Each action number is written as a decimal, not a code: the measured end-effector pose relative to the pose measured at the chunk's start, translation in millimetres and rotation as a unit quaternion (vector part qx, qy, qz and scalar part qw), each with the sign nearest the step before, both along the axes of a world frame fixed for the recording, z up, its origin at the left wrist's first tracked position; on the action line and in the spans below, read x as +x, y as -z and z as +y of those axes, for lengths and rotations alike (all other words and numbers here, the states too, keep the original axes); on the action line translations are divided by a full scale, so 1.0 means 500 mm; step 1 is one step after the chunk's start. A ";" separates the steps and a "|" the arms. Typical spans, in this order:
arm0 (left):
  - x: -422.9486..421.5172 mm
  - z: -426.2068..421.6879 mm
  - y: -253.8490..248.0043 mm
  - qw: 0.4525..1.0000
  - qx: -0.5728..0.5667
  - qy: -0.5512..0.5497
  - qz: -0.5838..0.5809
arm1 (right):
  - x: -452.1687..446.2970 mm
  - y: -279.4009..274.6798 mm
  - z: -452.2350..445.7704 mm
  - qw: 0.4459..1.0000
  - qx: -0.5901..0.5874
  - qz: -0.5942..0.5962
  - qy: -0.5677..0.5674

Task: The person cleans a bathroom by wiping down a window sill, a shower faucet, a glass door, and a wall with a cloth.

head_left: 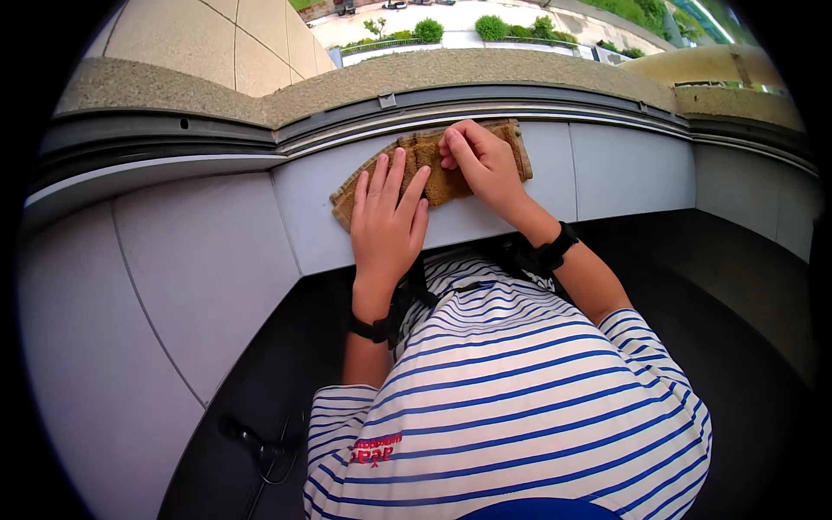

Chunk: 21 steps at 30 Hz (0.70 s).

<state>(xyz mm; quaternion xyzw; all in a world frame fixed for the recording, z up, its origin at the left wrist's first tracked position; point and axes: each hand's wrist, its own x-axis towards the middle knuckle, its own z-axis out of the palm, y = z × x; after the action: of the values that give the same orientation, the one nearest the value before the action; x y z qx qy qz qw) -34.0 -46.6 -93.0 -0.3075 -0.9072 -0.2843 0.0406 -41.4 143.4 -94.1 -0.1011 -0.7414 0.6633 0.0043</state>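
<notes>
A brown cloth [449,184] lies on the pale tiled window sill [316,247], close along the window track. My left hand [387,212] rests flat on the left part of the cloth, its fingers stretched out and a little apart. On the right part of the cloth is my right hand [481,165], its fingers curled in and pressed together. Whether those fingers pinch any of the cloth is hidden. Each wrist has a black band round it.
The dark window track [347,121] runs behind the cloth, with a rough stone ledge [347,94] beyond it. Bushes [429,30] and paving show far below outside. A dark object with a cord [264,452] is at the lower left.
</notes>
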 end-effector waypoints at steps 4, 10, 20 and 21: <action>-0.003 0.001 -0.001 1.000 -0.017 0.000 0.008 | 0.012 -0.003 -0.011 0.984 0.148 0.098 -0.016; 0.002 0.011 0.000 0.999 -0.025 -0.025 0.015 | 0.017 0.008 -0.012 0.833 0.473 0.275 -0.076; 0.005 0.037 0.010 0.993 -0.043 -0.091 0.055 | 0.028 0.041 0.017 0.848 0.431 0.285 -0.119; 0.003 0.037 0.015 0.993 -0.039 -0.097 0.053 | 0.028 0.046 0.019 0.841 0.440 0.292 -0.118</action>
<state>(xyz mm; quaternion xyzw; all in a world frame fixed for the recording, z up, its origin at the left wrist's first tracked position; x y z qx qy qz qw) -32.3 -27.8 -100.6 -0.2340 -0.9396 -0.2271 0.1039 -27.3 152.8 -117.1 0.1982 -0.9261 0.2612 0.1866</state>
